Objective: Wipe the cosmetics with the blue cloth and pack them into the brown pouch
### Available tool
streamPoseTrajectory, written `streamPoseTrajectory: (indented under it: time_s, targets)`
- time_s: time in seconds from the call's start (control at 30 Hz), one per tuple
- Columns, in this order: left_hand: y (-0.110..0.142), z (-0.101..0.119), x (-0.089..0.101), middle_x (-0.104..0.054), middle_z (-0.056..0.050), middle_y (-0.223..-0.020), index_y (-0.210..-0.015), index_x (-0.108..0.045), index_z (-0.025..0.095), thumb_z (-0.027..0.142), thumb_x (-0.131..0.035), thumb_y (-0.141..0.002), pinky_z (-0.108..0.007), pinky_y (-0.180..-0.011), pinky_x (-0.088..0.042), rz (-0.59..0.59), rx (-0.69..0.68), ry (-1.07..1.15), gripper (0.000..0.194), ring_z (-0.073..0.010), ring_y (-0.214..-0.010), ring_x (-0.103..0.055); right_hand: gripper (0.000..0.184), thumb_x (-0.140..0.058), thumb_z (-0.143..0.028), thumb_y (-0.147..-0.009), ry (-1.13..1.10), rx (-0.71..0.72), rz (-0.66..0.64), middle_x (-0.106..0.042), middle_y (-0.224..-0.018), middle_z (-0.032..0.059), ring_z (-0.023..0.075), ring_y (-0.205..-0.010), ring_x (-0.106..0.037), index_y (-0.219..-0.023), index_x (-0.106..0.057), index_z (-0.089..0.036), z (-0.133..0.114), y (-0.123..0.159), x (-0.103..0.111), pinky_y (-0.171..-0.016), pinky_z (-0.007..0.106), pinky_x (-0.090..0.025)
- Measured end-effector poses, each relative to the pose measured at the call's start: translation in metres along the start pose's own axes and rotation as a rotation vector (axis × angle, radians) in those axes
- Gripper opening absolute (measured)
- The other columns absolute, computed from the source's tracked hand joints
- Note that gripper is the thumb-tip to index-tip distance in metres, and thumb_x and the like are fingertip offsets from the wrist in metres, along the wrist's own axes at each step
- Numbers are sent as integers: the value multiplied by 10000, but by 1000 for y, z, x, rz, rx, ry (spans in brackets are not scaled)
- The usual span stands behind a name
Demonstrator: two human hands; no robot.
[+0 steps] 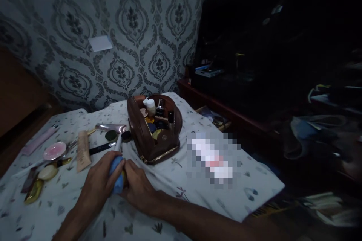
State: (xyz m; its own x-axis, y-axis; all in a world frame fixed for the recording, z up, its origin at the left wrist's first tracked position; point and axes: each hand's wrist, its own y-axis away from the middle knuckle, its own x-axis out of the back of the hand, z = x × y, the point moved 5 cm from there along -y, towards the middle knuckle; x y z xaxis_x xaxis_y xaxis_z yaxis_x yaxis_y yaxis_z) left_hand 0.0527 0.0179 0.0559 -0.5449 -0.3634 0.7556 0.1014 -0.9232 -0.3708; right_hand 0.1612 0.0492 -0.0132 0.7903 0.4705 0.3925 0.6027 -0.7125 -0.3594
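Low over the printed cloth, both hands meet around a soft-looking blue cloth (pixel 118 182). My left hand (pixel 103 175) is closed on it from the left, thumb along its top. From the other side, my right hand (pixel 140 186) presses against it with curled fingers. A dark yellow edge shows between the blue cloth and my right hand; what it belongs to is mostly hidden. Just beyond the hands stands a brown makeup bag (pixel 134 131), unzipped, with a white-capped bottle (pixel 151 107), a dark bottle (pixel 160 108) and several other cosmetics inside.
Left of the bag lie a beige tube (pixel 83 150), a black pen-like stick (pixel 102 148), a shiny pink tube (pixel 111 127), a pink round compact (pixel 55 151) and a gold-coloured item (pixel 34 192). A blurred-out pink-and-white object (pixel 212 160) lies right. Dark furniture (pixel 254 83) stands beyond the right edge.
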Motion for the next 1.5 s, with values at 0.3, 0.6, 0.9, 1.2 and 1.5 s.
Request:
streamPoseTrajectory:
  time_s: [0.3, 0.6, 0.9, 1.2, 1.5]
  targets:
    - [-2, -31, 4, -607, 6, -746, -903, -623, 203, 553, -587, -825, -263, -612, -470, 135, 294, 324, 360, -176, -684, -563, 379, -788, -225, -674, -402, -116, -13, -627, -924, 9, 185, -859, -598, -1009, -613, -198, 6, -11, -1, -762, 295, -504]
    - [3, -34, 0, -647, -69, -1043, -1187, -648, 193, 575, -515, -903, -328, -853, -490, -3, 102, 361, 494, -238, -962, -605, 527, -821, -308, -620, -878, -350, -107, -666, -880, -8, 126, -735, -610, -1089, -619, -179, 12, -18, -4, -612, 228, -484]
    - [4, -31, 5, -711, -69, -963, -994, -693, 196, 503, -589, -848, -333, -790, -523, -40, 36, 239, 355, -250, -877, -664, 547, -874, -465, -576, -991, -443, -156, -599, -694, -69, 74, -514, -526, -933, -563, -191, 10, -11, -9, -497, 213, -415]
    - [11, -36, 16, -752, -57, -884, -896, -740, 230, 522, -566, -833, -337, -768, -562, 55, -38, 229, 346, -263, -844, -693, 572, -824, -651, -615, -1163, -489, -398, -647, -622, -27, 71, -454, -531, -803, -638, -144, -2, -7, -13, -430, 193, -345]
    - [8, -26, 21, -718, -31, -825, -854, -724, 232, 428, -593, -837, -274, -654, -556, 48, -135, 210, 236, -218, -750, -686, 570, -896, -576, -529, -1242, -535, -418, -696, -657, -8, 85, -528, -613, -805, -684, -125, -4, -8, -12, -530, 201, -426]
